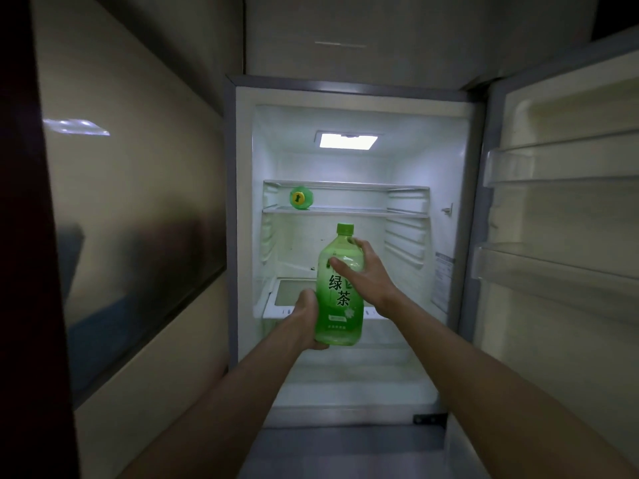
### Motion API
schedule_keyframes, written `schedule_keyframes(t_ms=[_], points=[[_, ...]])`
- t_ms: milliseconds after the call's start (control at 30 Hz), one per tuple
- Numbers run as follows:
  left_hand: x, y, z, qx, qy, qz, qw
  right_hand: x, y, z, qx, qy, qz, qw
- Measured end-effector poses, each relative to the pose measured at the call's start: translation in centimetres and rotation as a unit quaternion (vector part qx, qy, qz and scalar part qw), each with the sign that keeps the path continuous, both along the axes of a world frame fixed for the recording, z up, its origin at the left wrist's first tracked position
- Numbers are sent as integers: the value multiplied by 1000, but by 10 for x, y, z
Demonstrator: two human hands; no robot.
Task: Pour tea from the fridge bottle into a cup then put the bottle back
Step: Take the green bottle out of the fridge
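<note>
Capped green tea bottle held upright before the open fridge.

The room is dim; the brightest thing is a rectangular lamp in the ceiling of an open white cabinet interior; its door stands swung out to the right, with clear rails across its inner face; to the left runs a glossy beige wall panel that mirrors a pale light patch; a dark vertical edge fills the far left.
</note>
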State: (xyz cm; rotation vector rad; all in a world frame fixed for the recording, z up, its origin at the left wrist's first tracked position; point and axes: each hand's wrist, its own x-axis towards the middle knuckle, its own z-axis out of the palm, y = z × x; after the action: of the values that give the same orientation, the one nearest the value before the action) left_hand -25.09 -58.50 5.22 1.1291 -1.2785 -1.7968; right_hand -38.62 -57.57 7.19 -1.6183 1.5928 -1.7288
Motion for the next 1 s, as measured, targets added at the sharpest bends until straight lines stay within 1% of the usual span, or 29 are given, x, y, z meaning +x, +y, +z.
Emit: schedule_keyframes(t_ms=[100,267,433,567,733,900,1000], points=[[6,27,2,1,12,-4,1000,3,24,5,0,1,1,1000],[13,65,-3,16,49,25,998,11,71,4,5,4,-1,1000],[14,101,-21,38,46,20,998,19,120,-8,20,21,-5,1000],[17,137,-31,26,31,4,999,24,158,-20,17,14,-5,1000],[29,179,-38,49,10,-6,999,35,203,-30,37,18,-19,999],[49,220,-43,59,6,-23,998,54,247,-32,53,23,-23,998],[64,243,-45,67,18,-28,997,71,270,-31,58,32,-27,997]])
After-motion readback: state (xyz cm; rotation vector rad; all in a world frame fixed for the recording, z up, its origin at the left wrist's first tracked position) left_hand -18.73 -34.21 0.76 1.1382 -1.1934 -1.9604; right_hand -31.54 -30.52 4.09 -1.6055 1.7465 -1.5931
